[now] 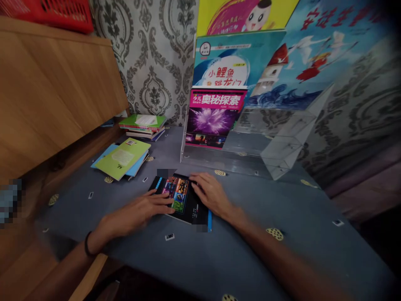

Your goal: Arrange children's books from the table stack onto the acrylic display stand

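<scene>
A dark book (185, 211) with a grid of small bright pictures lies on the grey-blue patterned desk cover. A strip of blue shows along its near right corner. My left hand (140, 212) rests on its left side, fingers stretched flat across the cover. On the far right edge lies my right hand (210, 195), its fingers slightly bent and touching the cover. Neither hand grips the book. Part of the cover is hidden under the left fingers.
A clear display rack (283, 146) holds several books, among them a magenta-and-purple one (213, 119) at the front. Green and blue books (123, 158) and a taller book stack (144, 121) sit at the left. A wooden cabinet (56, 92) borders the desk, with a red basket (53, 14) on top.
</scene>
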### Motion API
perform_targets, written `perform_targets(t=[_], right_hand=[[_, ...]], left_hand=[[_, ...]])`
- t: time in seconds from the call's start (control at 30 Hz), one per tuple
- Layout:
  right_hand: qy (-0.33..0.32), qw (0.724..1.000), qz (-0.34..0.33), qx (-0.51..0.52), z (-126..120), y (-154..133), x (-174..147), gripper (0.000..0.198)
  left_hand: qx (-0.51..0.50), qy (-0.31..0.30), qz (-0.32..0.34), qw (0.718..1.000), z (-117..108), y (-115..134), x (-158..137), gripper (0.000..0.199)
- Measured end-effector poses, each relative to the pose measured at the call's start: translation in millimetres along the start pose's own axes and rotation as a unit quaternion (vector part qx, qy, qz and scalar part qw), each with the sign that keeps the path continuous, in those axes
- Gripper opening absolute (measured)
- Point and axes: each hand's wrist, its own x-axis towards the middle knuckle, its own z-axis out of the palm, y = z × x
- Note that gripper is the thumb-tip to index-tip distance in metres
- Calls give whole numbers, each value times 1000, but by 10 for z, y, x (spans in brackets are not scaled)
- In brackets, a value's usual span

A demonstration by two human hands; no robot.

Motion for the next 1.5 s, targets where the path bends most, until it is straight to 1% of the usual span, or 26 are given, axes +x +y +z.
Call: perform_targets(t=[0.1, 0.17, 0.23, 0.3, 0.37, 0.4, 0.5, 0.6, 0.7, 0.87, 0.93, 1.03, 1.27, 1.4, 1.5], right_hand=[[-68, 998, 0, -19, 43, 1, -1, 29], [-86, 996, 13, -23, 57, 11, -2, 31], [-92, 995, 22, -25, 64, 23, -6, 32], [-95, 995, 27, -24, 70, 33, -12, 33], [-96, 995, 30, -25, 73, 41, -18, 34], [-97, 995, 29, -26, 71, 42, -20, 35], [-96, 995, 21, -31, 53, 29, -15, 35], [-95, 995, 11, -37, 32, -44, 27, 34], [-111, 993, -2, -40, 61, -189, 117, 35], [-166, 985, -30, -46, 250, -412, 293, 48], [-179, 982, -32, -45, 316, -438, 332, 52], [-181, 982, -30, -42, 356, -440, 352, 53], [-166, 985, -19, -54, 260, -476, 313, 51], [-141, 987, 21, -80, 177, -486, 212, 42], [-136, 988, 41, -65, 135, -487, 174, 39]], left_hand=[[0, -5, -9, 1000, 2, -136, 56, 41], [20, 22, -17, 999, -3, -238, 149, 40], [80, 64, -45, 994, 7, -351, 273, 45], [157, 92, -90, 979, 33, -444, 401, 49], [214, 97, -121, 964, 61, -490, 505, 47], [231, 94, -127, 960, 70, -494, 544, 45], [260, 82, -120, 955, 56, -472, 615, 42], [272, 72, -120, 952, 4, -472, 655, 40], [268, 77, -129, 952, -23, -508, 683, 40], [264, 109, -148, 947, 62, -541, 686, 41], [268, 121, -143, 945, 106, -545, 680, 42], [272, 132, -137, 943, 142, -551, 680, 41], [273, 133, -143, 942, 124, -536, 688, 41], [274, 136, -137, 942, 130, -541, 680, 42], [277, 135, -135, 942, 145, -552, 682, 42]])
